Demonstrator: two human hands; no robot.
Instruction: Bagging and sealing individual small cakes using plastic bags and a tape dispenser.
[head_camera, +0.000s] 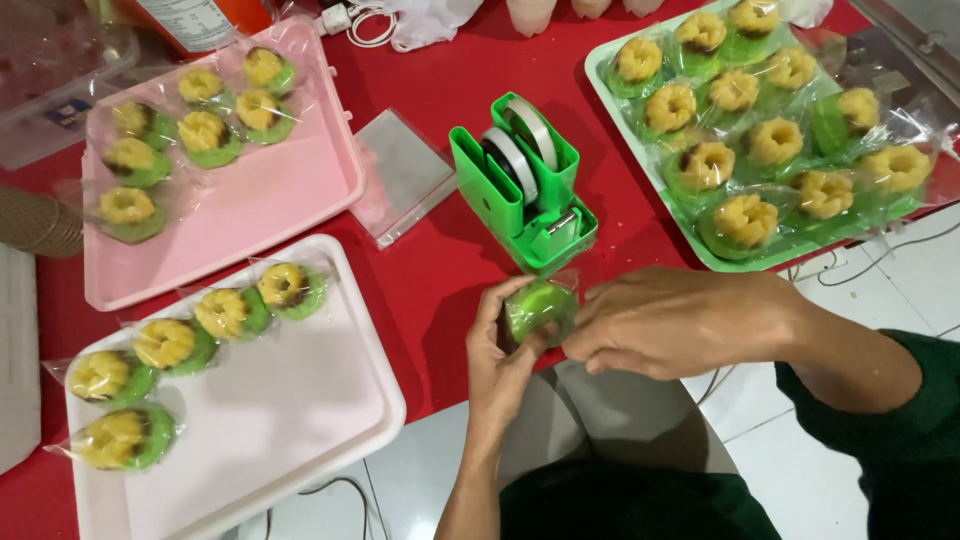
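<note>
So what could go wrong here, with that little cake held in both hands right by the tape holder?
The left hand and right hand pinch the wrapped cake tightly; a hard squeeze might squash it. It is held at the table's edge, so a slip could drop it to the floor. The tape dispenser sits very close, so its cutter might snag the thin wrap or a finger.
</note>
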